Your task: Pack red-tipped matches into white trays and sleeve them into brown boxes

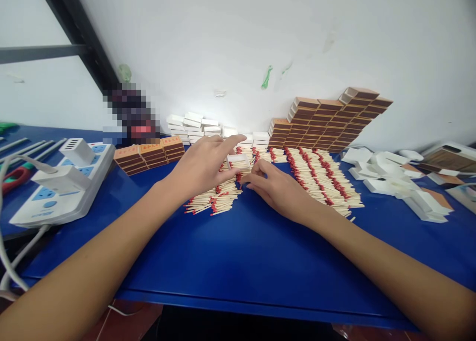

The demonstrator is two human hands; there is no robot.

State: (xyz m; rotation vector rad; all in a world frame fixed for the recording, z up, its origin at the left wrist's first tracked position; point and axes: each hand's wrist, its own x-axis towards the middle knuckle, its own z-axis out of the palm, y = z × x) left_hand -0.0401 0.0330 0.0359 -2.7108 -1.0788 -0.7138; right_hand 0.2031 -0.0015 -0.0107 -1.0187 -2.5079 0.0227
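My left hand (206, 165) grips a small white matchbox tray (238, 161) by its ends between thumb and fingers, tilted towards me. A few matchsticks show inside the tray. Just right of it, my right hand (273, 185) is closed, with thumb and fingertips pinched together; what they hold, if anything, is too small to make out. Loose red-tipped matches (213, 202) lie in a pile under and in front of my left hand. More matches (323, 175) spread in rows to the right of my right hand.
Brown matchboxes (323, 123) are stacked against the wall, with a lower stack (150, 154) at left. White trays (193, 125) stand behind the hands; others (394, 170) lie heaped at right. A power strip (85, 197) with plugs and cables sits left on the blue table (238, 261).
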